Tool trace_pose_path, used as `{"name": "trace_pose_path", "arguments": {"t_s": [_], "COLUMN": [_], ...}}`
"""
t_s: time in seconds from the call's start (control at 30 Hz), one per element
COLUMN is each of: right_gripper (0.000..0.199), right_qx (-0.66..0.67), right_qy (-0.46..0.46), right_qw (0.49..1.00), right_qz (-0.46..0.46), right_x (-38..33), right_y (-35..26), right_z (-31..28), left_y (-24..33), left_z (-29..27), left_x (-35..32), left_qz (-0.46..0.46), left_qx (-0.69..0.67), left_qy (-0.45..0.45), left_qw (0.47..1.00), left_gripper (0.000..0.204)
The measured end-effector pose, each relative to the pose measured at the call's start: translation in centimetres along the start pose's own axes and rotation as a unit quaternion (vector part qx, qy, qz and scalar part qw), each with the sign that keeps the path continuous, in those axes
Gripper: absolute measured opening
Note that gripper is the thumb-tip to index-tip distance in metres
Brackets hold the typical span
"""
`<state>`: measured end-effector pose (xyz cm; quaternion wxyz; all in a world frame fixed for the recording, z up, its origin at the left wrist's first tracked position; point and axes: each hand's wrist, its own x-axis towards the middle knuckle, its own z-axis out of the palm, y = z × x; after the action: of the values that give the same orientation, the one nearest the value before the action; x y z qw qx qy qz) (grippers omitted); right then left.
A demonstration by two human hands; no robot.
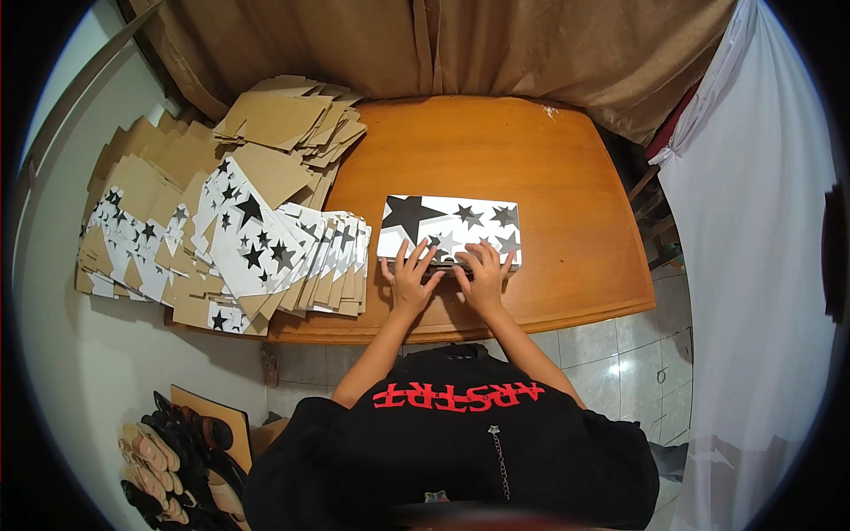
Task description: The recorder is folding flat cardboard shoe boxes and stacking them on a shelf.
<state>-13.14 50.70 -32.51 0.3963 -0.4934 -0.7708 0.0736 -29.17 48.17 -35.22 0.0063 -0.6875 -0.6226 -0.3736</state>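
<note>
Near the front edge of the wooden table (567,177), a flat box (450,228) printed white with black and grey stars is lying with its long side running left to right. Both hands are resting on its near edge. The left hand (409,276) is lying palm down with its fingers (416,258) spread apart, their tips reaching onto the box's top face. The right hand (484,273) is lying just beside it, also palm down with fingers (490,255) spread, pressing on the near rim of the box. Neither hand is closing around anything; both are lying flat and open on the cardboard. The 2 hands are sitting close together, near the middle of the box's front side.

Along the table's left edge, a fanned row of flat star-printed box blanks (328,261) is leaning, with more star-printed and brown sheets (168,221) spilling past the left edge. At the far left corner, a stack of plain brown cardboard pieces (292,119) is lying in a loose heap. A brown curtain (460,44) is hanging behind the table's far edge, and a white cloth (753,221) is hanging off to the right. Several sandals (168,460) are lying on the floor below the table's left front corner.
</note>
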Motion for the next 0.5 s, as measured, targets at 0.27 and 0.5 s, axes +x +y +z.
{"name": "trace_pose_path", "arguments": {"t_s": [0.27,0.5], "right_gripper": [0.015,0.011], "right_qx": [-0.055,-0.093], "right_qy": [0.023,0.043], "right_qw": [0.998,0.995], "right_qz": [0.009,-0.005], "right_x": [-0.3,-0.6], "right_y": [-0.2,0.4], "right_z": [1.2,2.3], "left_y": [0.9,1.4], "left_z": [0.4,0.2], "left_x": [0.1,0.2], "left_qz": [-0.056,-0.075], "left_qx": [-0.029,-0.031], "left_qy": [0.037,0.02], "left_qw": [0.997,0.996], "left_gripper": [0.036,0.032]}}
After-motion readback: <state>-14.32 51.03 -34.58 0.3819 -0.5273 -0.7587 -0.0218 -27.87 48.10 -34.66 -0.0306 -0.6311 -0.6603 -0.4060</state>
